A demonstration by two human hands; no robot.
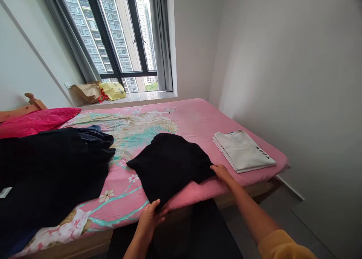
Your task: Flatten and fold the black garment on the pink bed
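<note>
black shirt: this black shirt (172, 163) lies on the bed at the centre of the frame, in front of you, roughly flat but with an uneven outline; it looks unfolded, so its folding seems at an early stage at most.
left hand: your left hand (148, 219), at bottom centre, has the shirt's near corner between thumb and spread fingers.
right hand: your right hand (222, 172), right of centre, pinches the shirt's edge, fingers narrow.
white shirts: the white shirts (243, 149) at the right of the frame are folded in a neat stack; that part looks done.
dark clothes: the dark clothes (53, 172) at the left of the frame lie in a loose, layered pile; they look unfolded, though you cannot tell how many there are.
bed: the pink sheet (192, 114) carries all three groups, which lie apart from each other.
</note>
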